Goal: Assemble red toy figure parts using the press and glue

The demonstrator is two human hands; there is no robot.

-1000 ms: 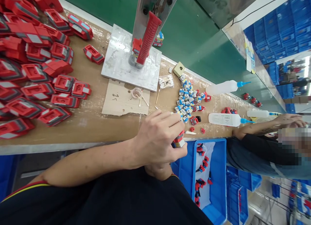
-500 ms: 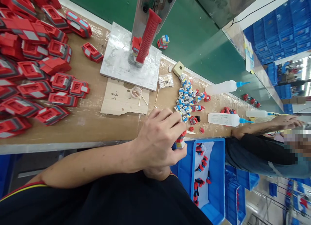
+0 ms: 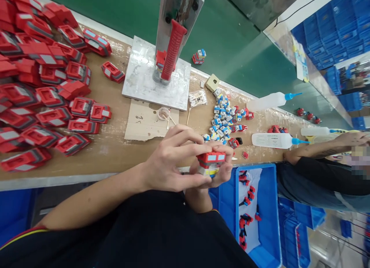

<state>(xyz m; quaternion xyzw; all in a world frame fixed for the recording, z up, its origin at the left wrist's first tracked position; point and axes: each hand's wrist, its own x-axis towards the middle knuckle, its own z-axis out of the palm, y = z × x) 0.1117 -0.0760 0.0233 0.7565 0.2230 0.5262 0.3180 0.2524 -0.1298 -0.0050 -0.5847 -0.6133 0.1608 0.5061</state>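
Both hands meet just past the table's front edge around one small toy part [image 3: 212, 157], red on top with two light-blue windows, white and yellow below. My left hand [image 3: 176, 158] reaches in from the left and grips the part's left side, fingers over the top and thumb below. From the right, my right hand [image 3: 224, 168] has its fingers curled round the part's other side; its palm is partly hidden. Beyond the hands lies a cluster of small blue-and-white parts [image 3: 221, 115]. A cardboard piece [image 3: 135, 123] holds a small round dish [image 3: 163, 113] and cotton swabs.
Red-and-grey shells [image 3: 52, 96] are piled at the left. A press with a red handle [image 3: 173, 50] stands on a metal plate [image 3: 138, 75]. White bottles [image 3: 271, 140] lie at the right, near another person's arm [image 3: 320, 146]. A blue bin [image 3: 267, 210] sits below the table edge.
The toy part, mostly covered before, now shows its windowed side. My left hand's fingers have spread and shifted left, and my right hand's fingers have come into view. The camera view has shifted slightly.
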